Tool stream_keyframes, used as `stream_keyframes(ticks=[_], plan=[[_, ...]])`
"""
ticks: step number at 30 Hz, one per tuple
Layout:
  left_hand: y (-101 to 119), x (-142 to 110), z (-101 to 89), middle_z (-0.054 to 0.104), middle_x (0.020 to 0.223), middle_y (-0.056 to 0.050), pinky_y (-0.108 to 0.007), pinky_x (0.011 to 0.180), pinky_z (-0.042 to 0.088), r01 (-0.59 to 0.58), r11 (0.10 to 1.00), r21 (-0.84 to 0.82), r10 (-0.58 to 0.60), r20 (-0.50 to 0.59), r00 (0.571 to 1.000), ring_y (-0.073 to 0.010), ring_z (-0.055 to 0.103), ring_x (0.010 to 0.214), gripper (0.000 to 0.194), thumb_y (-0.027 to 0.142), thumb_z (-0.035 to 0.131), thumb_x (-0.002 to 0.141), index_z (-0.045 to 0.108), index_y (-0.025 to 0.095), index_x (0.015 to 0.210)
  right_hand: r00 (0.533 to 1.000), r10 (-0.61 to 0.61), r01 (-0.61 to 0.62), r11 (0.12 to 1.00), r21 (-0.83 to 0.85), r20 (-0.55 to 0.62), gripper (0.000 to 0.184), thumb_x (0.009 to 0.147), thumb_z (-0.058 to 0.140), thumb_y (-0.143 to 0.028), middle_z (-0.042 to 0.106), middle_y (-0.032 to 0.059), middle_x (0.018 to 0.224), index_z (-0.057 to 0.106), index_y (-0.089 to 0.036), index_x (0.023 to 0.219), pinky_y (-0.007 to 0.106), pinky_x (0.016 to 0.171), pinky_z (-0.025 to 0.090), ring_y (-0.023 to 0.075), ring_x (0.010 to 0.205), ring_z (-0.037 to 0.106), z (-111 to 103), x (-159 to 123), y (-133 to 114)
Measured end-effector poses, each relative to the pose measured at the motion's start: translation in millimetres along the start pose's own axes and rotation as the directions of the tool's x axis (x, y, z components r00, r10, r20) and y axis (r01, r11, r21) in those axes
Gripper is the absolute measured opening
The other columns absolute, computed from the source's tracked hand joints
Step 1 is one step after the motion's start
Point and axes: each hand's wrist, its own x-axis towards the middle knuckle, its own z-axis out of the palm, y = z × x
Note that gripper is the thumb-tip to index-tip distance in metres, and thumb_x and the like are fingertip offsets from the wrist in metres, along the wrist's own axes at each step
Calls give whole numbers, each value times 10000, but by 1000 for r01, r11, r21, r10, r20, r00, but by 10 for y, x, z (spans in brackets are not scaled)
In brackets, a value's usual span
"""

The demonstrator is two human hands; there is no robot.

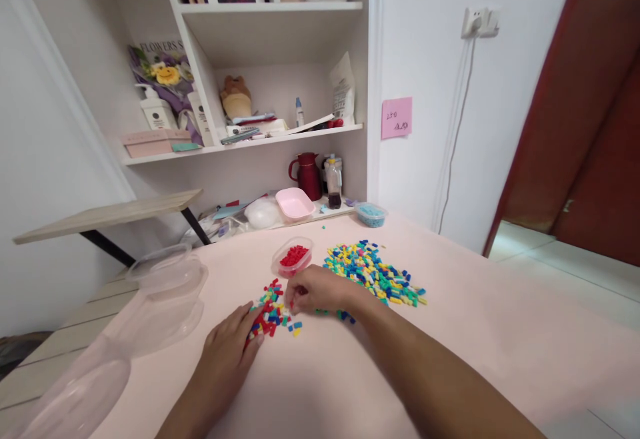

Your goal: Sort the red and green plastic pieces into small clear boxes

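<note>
On the pink tabletop lies a small pile of mixed toy bricks (273, 312), many of them red. My left hand (227, 339) rests flat along the pile's left side, its fingers stretched out and touching the bricks. At the pile's right edge, my right hand (313, 290) is closed in a pinch, with a bit of red at its fingertips that looks like a small red brick. Just behind it stands a clear plastic container (275, 262) with red bricks (294, 257) inside. A larger spread of blue, yellow, green and white bricks (375, 272) lies right of my right hand, partly hidden by the forearm.
Clear empty containers (165, 325) line the table's left side. Toward the back are a container of light-blue pieces (371, 215), a pink tray (295, 204), a dark red jug (307, 176) and a bottle of dark liquid (334, 185). A wooden shelf board (110, 214) juts out at left.
</note>
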Motion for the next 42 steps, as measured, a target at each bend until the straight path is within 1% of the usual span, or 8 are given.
stream_keyframes(ticks=[3,6,9,16,23,30,38,42], plan=[[14,-2,-7,489,1457,-50,-487,1094,338,13,1000,-2,-13,7,1000,-256,423,1349,482,373,379,908,513,293,1364,958,-30,60,993,98,-284,140,784,664,-203,693,-3,823,722,-200,912,203,653,397,126,726,588,-11,62,16],[32,-10,-22,477,1467,-46,-486,1096,337,24,1000,-10,-23,18,1000,-258,412,1357,485,378,377,908,511,298,1366,798,9,77,990,117,-602,154,822,614,-206,686,22,905,716,-203,937,229,730,431,133,756,583,-34,143,107],[36,-20,-27,466,1475,-40,-483,1106,324,25,1000,-12,-24,25,999,-251,399,1367,488,378,372,910,499,302,1376,698,76,30,990,135,-712,247,825,589,-215,676,30,929,698,-209,1047,257,743,454,132,706,579,-67,205,277],[18,-20,-12,425,1504,-34,-488,1116,301,29,999,15,-30,58,998,-246,363,1389,501,389,338,924,466,297,1400,744,159,20,966,258,-649,276,881,486,-254,680,13,885,662,-194,1083,252,687,475,113,602,593,-107,178,345],[-2,-16,-3,460,1480,-48,-480,1105,317,6,1000,10,-6,35,999,-251,385,1373,490,391,349,924,490,294,1383,984,-52,64,996,65,-170,189,818,563,-165,711,4,818,734,-196,892,210,675,427,133,719,615,-4,25,68],[-8,-20,5,445,1490,-49,-463,1112,308,-1,999,46,-1,50,999,-237,384,1373,496,400,336,934,472,286,1396,968,-228,225,973,41,101,255,803,596,-136,718,18,922,760,-219,980,200,720,413,138,816,615,87,47,114],[-5,-10,0,445,1491,-40,-462,1107,323,7,999,48,-9,43,999,-238,387,1373,491,408,340,931,482,295,1387,989,-149,148,987,-63,-21,265,787,548,-106,717,21,931,746,-211,930,220,725,402,149,831,609,100,32,88],[-13,-9,6,438,1495,-46,-462,1111,318,3,998,63,-6,52,999,-236,379,1379,501,402,324,935,471,277,1397,977,-202,202,979,3,62,262,797,588,-158,708,7,905,738,-222,1003,202,699,405,127,779,601,93,16,87]])
